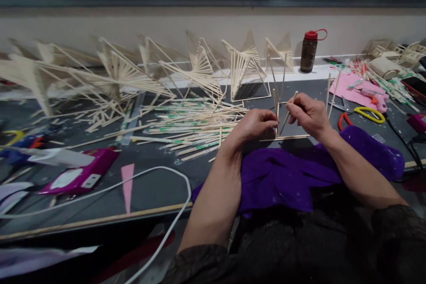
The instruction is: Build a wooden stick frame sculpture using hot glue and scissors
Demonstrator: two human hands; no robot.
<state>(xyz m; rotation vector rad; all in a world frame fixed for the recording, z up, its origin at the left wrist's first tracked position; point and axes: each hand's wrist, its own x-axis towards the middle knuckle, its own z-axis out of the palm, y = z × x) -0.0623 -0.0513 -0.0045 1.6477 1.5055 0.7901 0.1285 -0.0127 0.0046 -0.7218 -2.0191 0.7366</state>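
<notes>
Above the purple cloth (282,177), the left hand (256,126) pinches the stick frame (278,117). The right hand (308,113) pinches one thin stick (289,113). Sticks look light and snappy; hold near joints.

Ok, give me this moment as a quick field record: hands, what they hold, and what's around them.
left hand: pinching the upright of a small stick frame
right hand: holding a thin wooden stick tilted against the frame
under the hands: purple cloth on the dark table
left of the hands: pile of loose sticks
back row: finished stick models, brown bottle with red cap
right side: scissors with yellow handle, pink sheet
near left: pink glue gun, white cable
</notes>
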